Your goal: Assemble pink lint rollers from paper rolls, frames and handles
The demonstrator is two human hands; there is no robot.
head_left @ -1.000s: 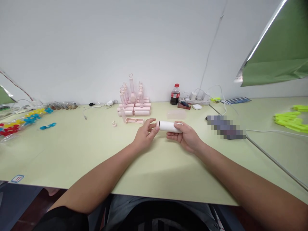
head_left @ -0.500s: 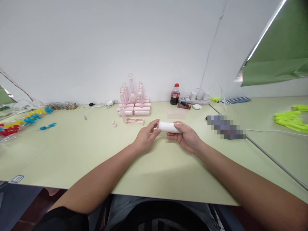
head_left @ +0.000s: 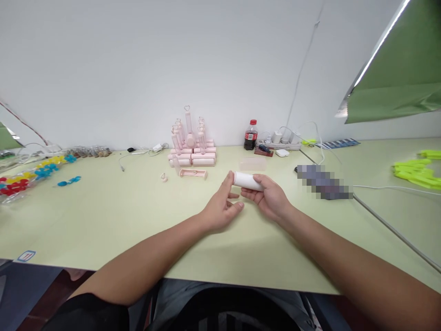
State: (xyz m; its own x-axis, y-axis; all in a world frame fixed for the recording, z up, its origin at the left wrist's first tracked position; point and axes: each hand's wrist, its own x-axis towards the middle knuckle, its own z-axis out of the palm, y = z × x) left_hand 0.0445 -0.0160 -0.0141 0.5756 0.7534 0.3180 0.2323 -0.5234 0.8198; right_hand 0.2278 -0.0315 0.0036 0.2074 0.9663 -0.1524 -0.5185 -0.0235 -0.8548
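A white roll (head_left: 247, 181), shaped like a lint roller refill, lies level above the table between my hands. My right hand (head_left: 270, 197) is wrapped round its right end, thumb on top and fingers beneath. My left hand (head_left: 222, 205) is at the roll's left end, fingertips touching that end, thumb and fingers spread apart. Beyond them lie an open pink case half (head_left: 193, 174), a small pink cap with a ring (head_left: 164, 177) and a clear plastic cover (head_left: 253, 163).
Pink rollers and cases (head_left: 193, 154) are stacked by the wall. A cola bottle (head_left: 251, 135) stands beside a power strip (head_left: 282, 145). To the right are a blurred-out flat object (head_left: 322, 182), cables and yellow-green parts (head_left: 416, 172). Colourful bagged pieces (head_left: 31, 174) lie left.
My left thumb has come off the roll and the left fingers have opened out, leaving the fingertips at its end. The roll has shifted slightly right and tilted a little.
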